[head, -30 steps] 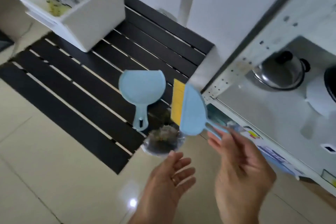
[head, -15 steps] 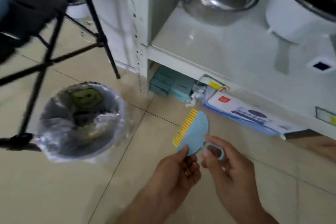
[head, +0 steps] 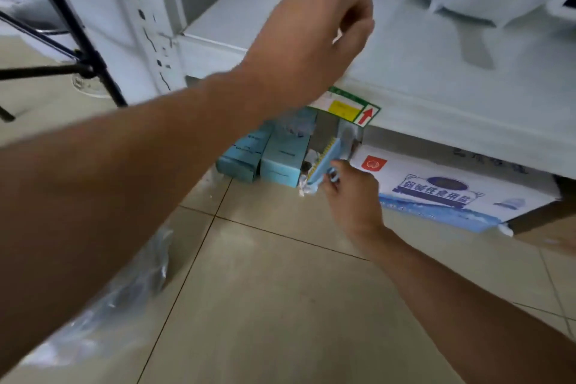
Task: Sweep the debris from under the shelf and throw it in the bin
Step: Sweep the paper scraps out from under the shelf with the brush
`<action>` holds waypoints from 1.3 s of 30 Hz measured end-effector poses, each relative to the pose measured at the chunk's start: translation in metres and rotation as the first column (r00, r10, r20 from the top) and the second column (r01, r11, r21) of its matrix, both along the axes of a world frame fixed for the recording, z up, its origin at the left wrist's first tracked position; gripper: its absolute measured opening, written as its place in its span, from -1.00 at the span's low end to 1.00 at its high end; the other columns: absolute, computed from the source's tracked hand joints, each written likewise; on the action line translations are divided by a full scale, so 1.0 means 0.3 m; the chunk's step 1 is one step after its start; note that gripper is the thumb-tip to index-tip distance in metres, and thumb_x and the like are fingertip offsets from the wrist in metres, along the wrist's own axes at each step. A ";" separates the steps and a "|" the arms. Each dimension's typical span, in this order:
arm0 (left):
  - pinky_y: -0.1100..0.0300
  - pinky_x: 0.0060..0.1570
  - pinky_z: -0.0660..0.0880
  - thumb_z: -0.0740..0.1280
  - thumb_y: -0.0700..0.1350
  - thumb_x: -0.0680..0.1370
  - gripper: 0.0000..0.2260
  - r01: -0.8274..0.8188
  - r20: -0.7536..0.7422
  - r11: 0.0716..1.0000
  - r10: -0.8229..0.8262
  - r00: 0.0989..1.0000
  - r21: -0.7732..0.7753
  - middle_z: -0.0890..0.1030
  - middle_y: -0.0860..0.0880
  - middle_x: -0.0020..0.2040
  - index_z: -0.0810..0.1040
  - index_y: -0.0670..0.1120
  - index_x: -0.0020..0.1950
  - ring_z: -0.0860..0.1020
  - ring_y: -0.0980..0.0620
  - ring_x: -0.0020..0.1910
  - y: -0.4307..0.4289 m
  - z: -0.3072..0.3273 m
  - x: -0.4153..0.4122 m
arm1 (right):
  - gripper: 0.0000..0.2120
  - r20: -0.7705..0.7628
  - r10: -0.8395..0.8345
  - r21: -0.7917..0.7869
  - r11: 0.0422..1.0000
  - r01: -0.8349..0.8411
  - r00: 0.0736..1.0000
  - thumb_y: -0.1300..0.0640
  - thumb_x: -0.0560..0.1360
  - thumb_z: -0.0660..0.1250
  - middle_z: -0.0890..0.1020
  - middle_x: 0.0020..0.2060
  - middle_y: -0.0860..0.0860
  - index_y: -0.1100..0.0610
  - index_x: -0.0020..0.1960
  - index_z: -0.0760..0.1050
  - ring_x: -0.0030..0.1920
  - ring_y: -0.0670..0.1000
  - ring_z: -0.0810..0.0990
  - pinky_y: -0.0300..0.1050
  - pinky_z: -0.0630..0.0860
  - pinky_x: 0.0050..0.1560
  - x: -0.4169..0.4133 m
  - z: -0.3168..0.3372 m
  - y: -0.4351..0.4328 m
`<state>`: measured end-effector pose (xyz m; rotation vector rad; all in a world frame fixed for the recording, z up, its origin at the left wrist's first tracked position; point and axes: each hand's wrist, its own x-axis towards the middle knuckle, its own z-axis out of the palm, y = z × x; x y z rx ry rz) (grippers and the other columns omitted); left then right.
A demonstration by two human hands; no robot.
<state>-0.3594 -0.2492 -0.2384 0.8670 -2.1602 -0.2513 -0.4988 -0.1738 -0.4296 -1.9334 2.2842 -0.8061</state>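
The fingers [head: 335, 176] of the right hand [head: 352, 193] are gripping the handle of the small blue brush [head: 324, 162]. The brush is standing on its edge at the gap under the shelf [head: 436, 109]; its long axis is running from the floor [head: 280, 290] up and away, and its yellow bristle side is facing left, toward the light blue boxes [head: 274, 156]. White crumpled debris [head: 304, 187] is lying just beside its lower end. The left hand [head: 318, 40] is raised over the shelf board, fingers curled (it is blurred, so I cannot tell if they are holding something). Half a second ago both hands were holding the brush above the floor; now it is lower, at the shelf's opening.
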 end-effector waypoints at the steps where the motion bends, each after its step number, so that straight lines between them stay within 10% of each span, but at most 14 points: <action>1: 0.11 -0.04 0.47 0.19 -0.05 0.59 -0.80 0.016 0.100 1.000 -0.015 0.995 -0.007 0.54 0.04 -0.07 0.57 -0.11 0.02 0.47 0.09 -0.12 -0.045 0.006 -0.017 | -0.81 -0.086 0.002 -0.009 1.000 -0.002 0.996 0.18 0.48 0.38 0.72 -0.23 0.16 0.21 0.07 0.59 -0.24 0.18 0.70 -0.06 0.59 -0.20 0.012 -0.016 -0.045; 9: 0.45 -0.17 0.32 0.26 0.03 0.59 -0.80 0.101 0.207 0.984 -0.130 0.970 0.146 0.51 0.04 0.05 0.62 -0.02 0.06 0.41 0.23 -0.18 -0.162 -0.051 -0.040 | -0.85 -0.146 -0.252 0.015 0.966 0.257 0.957 0.40 0.48 0.27 0.68 -0.21 0.32 0.34 0.03 0.53 -0.18 0.31 0.69 0.08 0.58 -0.15 0.076 -0.047 -0.303; 20: 0.23 0.06 0.46 0.24 0.08 0.59 -0.78 0.167 0.178 0.971 -0.198 0.964 0.173 0.53 0.03 0.08 0.61 0.01 0.06 0.48 0.14 -0.05 -0.177 -0.069 -0.047 | -0.89 -0.184 -0.176 0.274 0.936 0.223 0.967 0.28 0.54 0.29 0.69 -0.07 0.21 0.26 0.02 0.56 -0.07 0.23 0.68 0.05 0.61 -0.04 0.044 -0.114 -0.252; 39: 0.22 0.07 0.30 0.20 0.12 0.61 -0.77 0.160 0.185 0.972 -0.191 0.964 0.171 0.42 0.11 0.01 0.57 0.06 0.08 0.38 0.11 0.07 -0.170 -0.083 -0.051 | -0.88 -0.115 -0.285 0.254 0.918 0.306 0.952 0.33 0.50 0.27 0.69 -0.07 0.23 0.29 -0.01 0.56 -0.06 0.24 0.69 0.01 0.58 -0.13 0.074 -0.117 -0.380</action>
